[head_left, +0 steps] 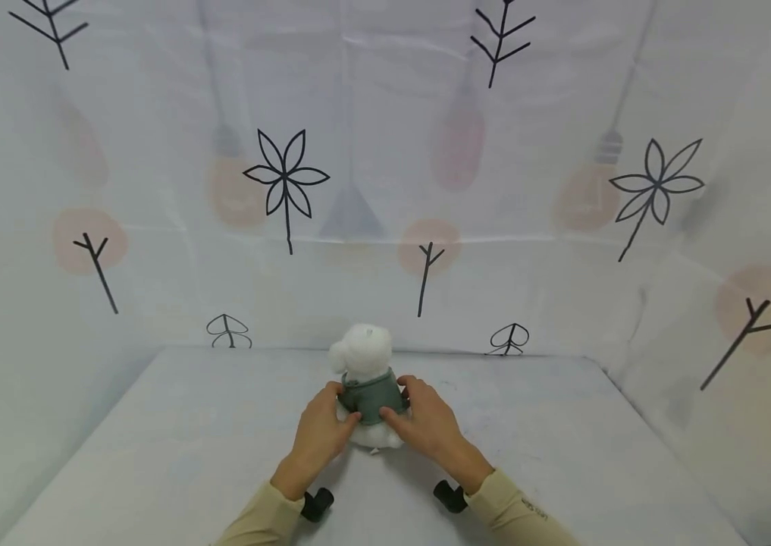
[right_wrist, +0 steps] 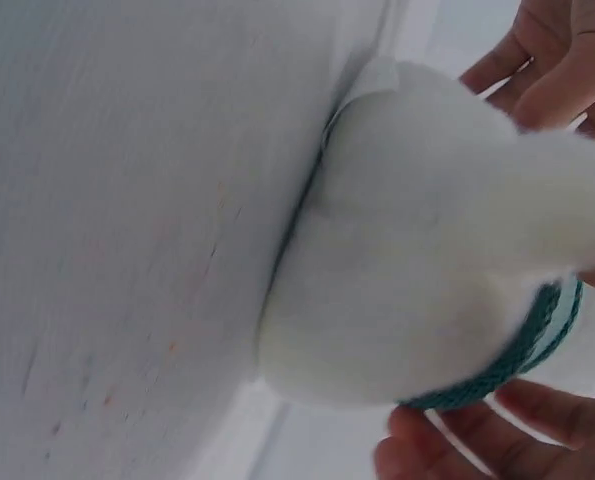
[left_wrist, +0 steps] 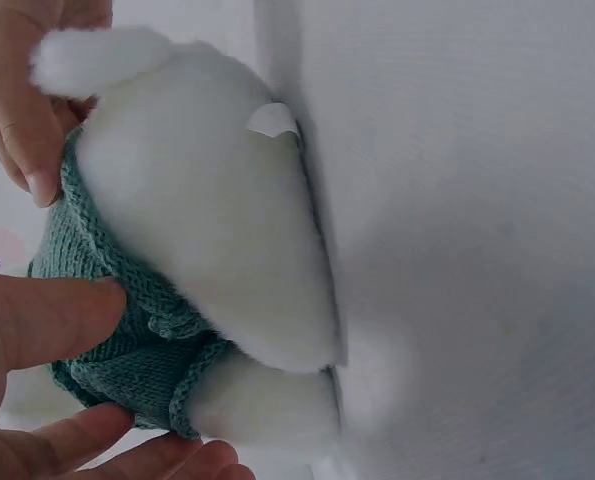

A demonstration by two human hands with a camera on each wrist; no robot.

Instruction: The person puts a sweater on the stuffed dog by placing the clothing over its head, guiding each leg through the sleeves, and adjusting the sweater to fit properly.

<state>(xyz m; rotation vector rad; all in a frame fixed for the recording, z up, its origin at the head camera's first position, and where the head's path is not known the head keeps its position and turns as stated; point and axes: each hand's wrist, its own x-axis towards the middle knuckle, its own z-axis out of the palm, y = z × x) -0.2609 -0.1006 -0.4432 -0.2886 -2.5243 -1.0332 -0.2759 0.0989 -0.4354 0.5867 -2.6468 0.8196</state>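
A white fluffy plush toy in a green knitted sweater sits upright on the white tabletop, its back toward me. My left hand grips its left side, thumb on the sweater and fingers round the side. On the opposite side my right hand holds it the same way. In the left wrist view, the left thumb presses the knit, and a small white tag sticks out near the toy's base. The right wrist view shows right fingers under the sweater's hem. The toy's face is hidden.
The white tabletop stretches to both sides of the toy. Behind it hangs a pale sheet printed with plants and lamps. Small black devices sit under the wrists, by the beige sleeves.
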